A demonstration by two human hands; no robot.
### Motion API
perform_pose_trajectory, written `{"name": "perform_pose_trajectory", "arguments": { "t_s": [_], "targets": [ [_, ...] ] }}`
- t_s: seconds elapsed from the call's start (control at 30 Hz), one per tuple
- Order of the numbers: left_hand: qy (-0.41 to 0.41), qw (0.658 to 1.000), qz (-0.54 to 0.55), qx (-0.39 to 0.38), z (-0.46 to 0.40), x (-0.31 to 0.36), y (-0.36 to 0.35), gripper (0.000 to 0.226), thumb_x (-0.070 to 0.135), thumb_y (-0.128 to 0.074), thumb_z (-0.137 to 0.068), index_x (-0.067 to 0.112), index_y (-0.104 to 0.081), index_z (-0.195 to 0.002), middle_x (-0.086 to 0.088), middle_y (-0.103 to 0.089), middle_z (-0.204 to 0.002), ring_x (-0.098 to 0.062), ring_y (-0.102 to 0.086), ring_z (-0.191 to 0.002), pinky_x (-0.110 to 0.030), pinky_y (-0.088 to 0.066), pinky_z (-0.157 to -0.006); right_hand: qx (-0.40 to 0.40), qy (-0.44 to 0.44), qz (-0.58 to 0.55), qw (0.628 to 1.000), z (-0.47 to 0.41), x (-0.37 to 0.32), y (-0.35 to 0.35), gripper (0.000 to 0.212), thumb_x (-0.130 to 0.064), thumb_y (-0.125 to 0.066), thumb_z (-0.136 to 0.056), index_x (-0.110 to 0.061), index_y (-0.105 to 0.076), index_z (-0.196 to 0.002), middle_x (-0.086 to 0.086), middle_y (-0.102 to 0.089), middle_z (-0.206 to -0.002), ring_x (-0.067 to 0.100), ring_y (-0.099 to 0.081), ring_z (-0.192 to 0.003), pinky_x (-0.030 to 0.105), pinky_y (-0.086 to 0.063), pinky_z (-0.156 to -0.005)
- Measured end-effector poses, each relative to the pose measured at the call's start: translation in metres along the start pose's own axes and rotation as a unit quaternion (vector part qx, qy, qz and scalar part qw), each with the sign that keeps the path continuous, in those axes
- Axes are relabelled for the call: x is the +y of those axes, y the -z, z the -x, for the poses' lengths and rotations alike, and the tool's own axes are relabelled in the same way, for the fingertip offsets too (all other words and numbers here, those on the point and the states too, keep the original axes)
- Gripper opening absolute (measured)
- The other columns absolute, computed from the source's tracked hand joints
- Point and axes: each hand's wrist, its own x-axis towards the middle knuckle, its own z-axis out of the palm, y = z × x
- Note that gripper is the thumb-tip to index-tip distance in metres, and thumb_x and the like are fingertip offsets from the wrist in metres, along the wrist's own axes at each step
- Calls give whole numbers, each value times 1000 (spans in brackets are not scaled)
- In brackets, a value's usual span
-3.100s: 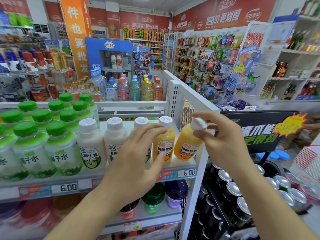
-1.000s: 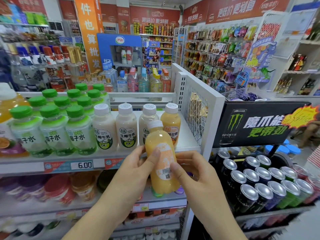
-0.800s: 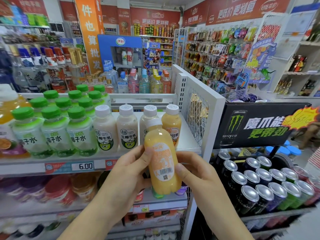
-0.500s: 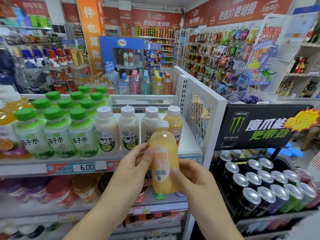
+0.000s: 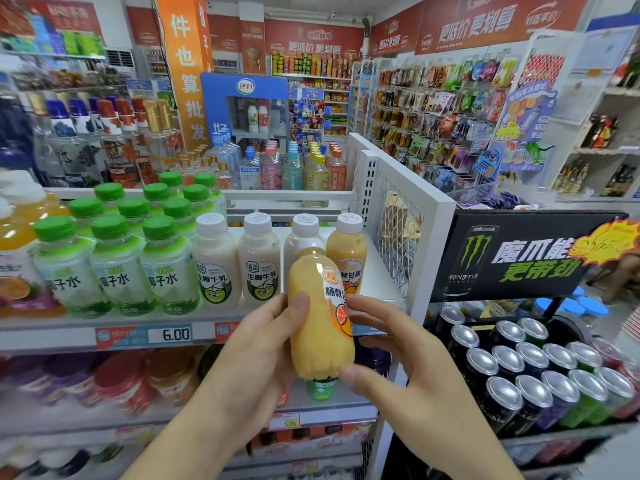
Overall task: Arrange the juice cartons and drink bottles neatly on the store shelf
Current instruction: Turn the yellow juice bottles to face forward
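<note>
Both hands hold the orange bottle (image 5: pixel 320 327) upright before the shelf (image 5: pixel 69 336): left hand (image 5: pixel 263 355) fingers clamped on its left side, right hand (image 5: pixel 398 368) fingers on its right.

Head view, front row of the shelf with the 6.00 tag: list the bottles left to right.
Three green-capped coconut water bottles → two white coconut milk bottles → a third white one, partly hidden → orange bottle on the shelf. The held orange bottle overlaps the last two.

The mango juice bottle (image 5: pixel 318 317) is yellow-orange with a white cap and a white label bearing an orange slice. The coconut water bottles (image 5: pixel 117 268) are clear with green caps; the coconut milk bottles (image 5: pixel 239 261) are cream with white caps.
</note>
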Motion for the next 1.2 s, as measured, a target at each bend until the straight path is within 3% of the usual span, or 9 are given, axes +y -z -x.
{"name": "perform_pose_trajectory", "arguments": {
  "t_s": [0.13,0.23,0.3,0.43,0.5,0.73,0.87,1.0,1.2],
  "targets": [
    [8,999,18,37,2,-4,-4,48,42,-53,-102,10,-69,-134,-19,-75,-123,-38,-72,-115,-59,-55,-103,-18,49,33,998,-1,1,0,76,-15,-86,-78,-40,-59,-144,-15,-55,-152,11,-52,-143,25,-49,-110],
    [13,998,-34,56,3,-3,-6,50,49,-51,-102,12,-75,-124,-22,-77,-115,-36,-76,-102,-48,-63,-85,8,51,-25,998,-2,5,-2,66,-8,-77,-83,-37,-64,-141,-9,-59,-150,19,-58,-139,34,-54,-108],
    [29,997,-48,52,4,-1,-7,54,53,-49,-103,10,-79,-115,-24,-78,-110,-37,-77,-98,-51,-62,-87,12,44,-73,996,-2,3,-3,55,-16,-73,-91,-39,-65,-141,-6,-62,-148,22,-64,-133,35,-56,-104],
    [80,995,-47,41,5,4,-10,56,54,-50,-103,6,-77,-115,-30,-77,-104,-45,-76,-96,-31,-57,-49,35,15,-92,995,-2,-1,-4,42,-30,-68,-95,-38,-69,-136,-5,-70,-137,20,-75,-110,22,-57,-86],
    [93,994,-51,38,5,3,-9,57,55,-51,-102,7,-77,-115,-30,-77,-103,-46,-76,-95,-29,-55,-46,40,3,-84,996,-3,-2,-5,40,-31,-67,-96,-38,-70,-135,-5,-71,-134,20,-76,-106,22,-57,-85],
    [105,988,-108,-30,4,5,3,66,67,-48,-96,14,-76,-123,-24,-77,-107,-33,-74,-81,-35,-58,-59,25,13,-37,999,4,7,1,59,-12,-83,-79,-37,-73,-132,-15,-65,-144,16,-67,-126,33,-57,-101],
    [63,990,-102,-80,7,10,3,47,40,-66,-95,28,-63,-141,-18,-75,-124,-32,-75,-89,-33,-57,-58,5,57,-1,998,7,6,4,78,21,-83,-68,-27,-76,-128,-13,-62,-148,11,-57,-140,23,-52,-105],
    [14,994,-86,-60,5,6,10,65,9,-79,-88,29,-56,-146,-20,-74,-126,-38,-74,-104,-35,-60,-61,4,75,-32,997,5,5,13,56,3,-78,-82,-27,-74,-128,-5,-64,-145,19,-60,-137,28,-53,-104],
    [-43,987,-118,-98,0,-7,12,74,0,-79,-80,17,-51,-147,-14,-71,-135,-39,-68,-124,-50,-60,-98,64,36,-82,994,-8,-5,6,54,-26,-72,-94,-34,-58,-145,-11,-70,-136,15,-65,-130,31,-57,-99]
  ]
}}
